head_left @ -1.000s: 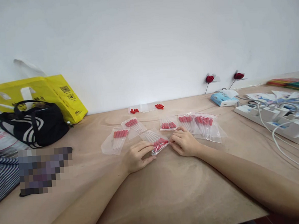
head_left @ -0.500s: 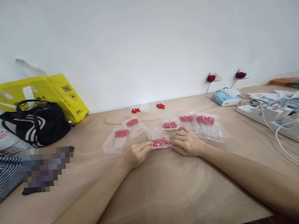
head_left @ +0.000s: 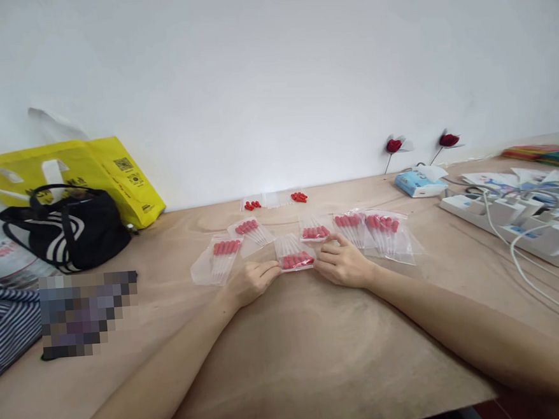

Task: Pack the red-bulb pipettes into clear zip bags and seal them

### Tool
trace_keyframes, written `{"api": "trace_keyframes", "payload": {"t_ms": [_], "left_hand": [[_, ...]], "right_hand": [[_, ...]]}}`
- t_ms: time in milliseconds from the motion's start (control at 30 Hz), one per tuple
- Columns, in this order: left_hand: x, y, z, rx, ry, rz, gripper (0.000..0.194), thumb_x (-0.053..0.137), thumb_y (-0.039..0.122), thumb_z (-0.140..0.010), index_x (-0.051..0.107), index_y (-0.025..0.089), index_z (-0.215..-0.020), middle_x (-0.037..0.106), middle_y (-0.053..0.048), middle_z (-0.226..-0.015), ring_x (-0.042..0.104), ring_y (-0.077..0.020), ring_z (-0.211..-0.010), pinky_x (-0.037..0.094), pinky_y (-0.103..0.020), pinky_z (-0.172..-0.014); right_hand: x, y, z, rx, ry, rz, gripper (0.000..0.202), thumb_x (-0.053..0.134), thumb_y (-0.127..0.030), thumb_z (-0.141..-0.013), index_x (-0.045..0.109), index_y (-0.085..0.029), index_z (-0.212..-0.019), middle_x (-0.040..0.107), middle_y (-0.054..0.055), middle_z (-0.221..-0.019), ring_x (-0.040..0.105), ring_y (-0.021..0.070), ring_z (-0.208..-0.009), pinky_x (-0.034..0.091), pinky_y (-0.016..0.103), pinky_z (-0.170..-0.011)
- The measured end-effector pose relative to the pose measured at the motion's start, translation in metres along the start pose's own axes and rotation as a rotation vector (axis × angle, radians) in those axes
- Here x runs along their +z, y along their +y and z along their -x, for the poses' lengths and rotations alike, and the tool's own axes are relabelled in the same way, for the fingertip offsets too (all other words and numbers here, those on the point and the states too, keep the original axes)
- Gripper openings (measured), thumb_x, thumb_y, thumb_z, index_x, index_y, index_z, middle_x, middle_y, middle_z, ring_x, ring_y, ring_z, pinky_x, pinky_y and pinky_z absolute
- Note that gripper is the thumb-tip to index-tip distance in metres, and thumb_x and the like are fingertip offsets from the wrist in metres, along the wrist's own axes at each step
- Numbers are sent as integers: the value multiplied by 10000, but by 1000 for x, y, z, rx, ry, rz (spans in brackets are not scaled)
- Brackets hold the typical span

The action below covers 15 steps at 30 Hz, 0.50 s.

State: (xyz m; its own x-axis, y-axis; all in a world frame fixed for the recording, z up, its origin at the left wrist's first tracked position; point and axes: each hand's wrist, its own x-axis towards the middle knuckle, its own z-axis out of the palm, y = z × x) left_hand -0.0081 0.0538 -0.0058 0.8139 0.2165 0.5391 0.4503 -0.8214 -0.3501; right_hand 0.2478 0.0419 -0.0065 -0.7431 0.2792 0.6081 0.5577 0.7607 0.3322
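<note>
Handbag (head_left: 92, 229), then left hand (head_left: 249, 283), fingertips at the near left corner of a clear packet (head_left: 296, 259) of red-ended sticks on the table (head_left: 290, 355), right hand (head_left: 343, 264) at its near right corner, whether either pinches I cannot tell, then white power strip (head_left: 507, 234)

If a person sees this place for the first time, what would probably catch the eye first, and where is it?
Probably the yellow bag at the left, against the white wall. Next comes the clear packet with red-tipped sticks in the middle, between the left hand and right hand. Then, two red flowers at the back right.
</note>
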Motion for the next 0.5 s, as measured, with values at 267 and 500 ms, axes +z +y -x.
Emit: {"api": "trace_keyframes", "payload": {"t_ms": [267,500], "left_hand": [[-4,4,-7,-16,-7,35,260,352,174,-892,606,158,-840,673,-43,-795,633,-126,-669,508,-226,-588],[-8,4,-9,20,55,29,244,369,128,-871,603,146,-801,679,-51,-804,638,-134,-662,522,-241,-597]], "right_hand": [[24,-25,-33,-3,71,7,261,373,-161,-864,579,-188,-707,553,9,-650,418,125,-675,273,335,-741],[24,-24,-41,-131,130,90,302,342,-119,-863,553,-162,-651,520,13,-618,402,122,-644,260,324,-662]]}}
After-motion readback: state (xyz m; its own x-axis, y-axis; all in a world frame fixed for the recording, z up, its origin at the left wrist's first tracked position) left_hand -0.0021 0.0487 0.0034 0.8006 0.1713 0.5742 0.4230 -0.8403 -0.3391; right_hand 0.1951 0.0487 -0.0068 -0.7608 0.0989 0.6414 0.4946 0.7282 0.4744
